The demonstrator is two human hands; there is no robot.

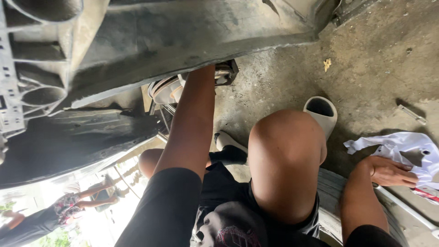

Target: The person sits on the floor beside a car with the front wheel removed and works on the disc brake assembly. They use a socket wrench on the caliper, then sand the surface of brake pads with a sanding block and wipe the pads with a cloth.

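Above you hangs the grey, dirt-caked underside of a car (151, 41), its wheel-arch liner filling the upper left of the view. Below it spreads the stained concrete floor (366, 59). You are sitting on a black tyre (331, 192) lying flat on that floor, knees bent, your right knee up in the middle of the view. Your left arm (190, 123) reaches up into the wheel arch towards the brake disc (167, 89), just under the liner's edge. That hand itself is hidden behind the bodywork, so you cannot tell whether its grip is open or closed, or what it holds. Your right hand (388, 171) rests low at your right side, fingers loosely curled and laid on the edge of a crumpled white rag (402, 148) on the floor; the grip is slack, touching the cloth rather than clenching it. A long metal bar (407, 208) lies on the floor just under that hand. A pale slip-on shoe (320, 112) is beyond your right knee. A small metal tool (411, 114) lies farther off, beyond the rag.
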